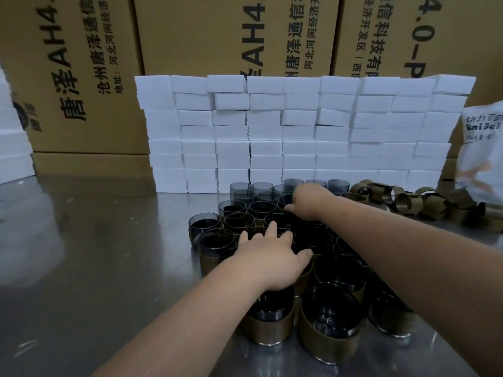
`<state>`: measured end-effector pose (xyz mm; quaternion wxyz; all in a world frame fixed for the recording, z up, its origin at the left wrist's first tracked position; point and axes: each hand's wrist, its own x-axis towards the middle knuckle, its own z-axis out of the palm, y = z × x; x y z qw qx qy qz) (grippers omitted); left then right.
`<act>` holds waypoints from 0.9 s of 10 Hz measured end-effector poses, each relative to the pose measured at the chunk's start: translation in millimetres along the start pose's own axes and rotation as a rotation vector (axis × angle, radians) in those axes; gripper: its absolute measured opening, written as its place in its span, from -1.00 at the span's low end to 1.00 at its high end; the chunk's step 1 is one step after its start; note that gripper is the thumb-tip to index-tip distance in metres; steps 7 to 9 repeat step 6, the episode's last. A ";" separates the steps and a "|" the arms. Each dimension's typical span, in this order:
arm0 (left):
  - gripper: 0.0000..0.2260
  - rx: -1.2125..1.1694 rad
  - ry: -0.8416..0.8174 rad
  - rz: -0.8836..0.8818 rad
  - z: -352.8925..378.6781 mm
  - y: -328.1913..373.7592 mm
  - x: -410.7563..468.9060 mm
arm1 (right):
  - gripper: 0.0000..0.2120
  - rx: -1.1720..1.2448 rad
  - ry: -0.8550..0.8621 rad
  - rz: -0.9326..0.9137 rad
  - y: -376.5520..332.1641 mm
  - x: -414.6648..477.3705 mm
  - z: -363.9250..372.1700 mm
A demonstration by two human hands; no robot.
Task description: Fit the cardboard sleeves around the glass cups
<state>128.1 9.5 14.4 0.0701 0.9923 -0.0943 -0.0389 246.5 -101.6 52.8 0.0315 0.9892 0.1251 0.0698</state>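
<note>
Two hands over a cluster of glass cups (261, 208) on a steel table (95, 254).
L to R: foam-block wall (299, 131) at back; left hand (272, 257) flat over front rims, fingers spread, gripping nothing; right hand (307, 202) at rear cups, fingertips tucked under, so can't tell if it grips one. Front cups wear cardboard sleeves (326, 341), rear ones bare. Loose sleeves (405, 205) piled at R, pile cut off by frame edge; white bag (481, 148) w/ print partly unreadable.

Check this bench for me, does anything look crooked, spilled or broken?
Nothing is spilled or visibly broken. The stacked white foam blocks are uneven: one block right of centre sits tilted, with dark gaps beside it. The loose cardboard sleeves lie in a jumble at the right.
</note>
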 end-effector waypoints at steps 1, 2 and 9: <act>-0.41 -0.004 0.004 -0.003 0.8 -0.5 0.3 | -0.63 0.011 -0.060 -0.021 0.6 -1.8 5.6; -0.42 -0.001 0.012 -0.001 1.0 -0.9 1.5 | -0.65 0.023 -0.019 -0.077 10.6 -5.9 1.7; -0.42 -0.015 0.035 0.009 1.5 -2.4 2.7 | -0.75 0.326 0.234 -0.012 78.1 -67.1 -20.4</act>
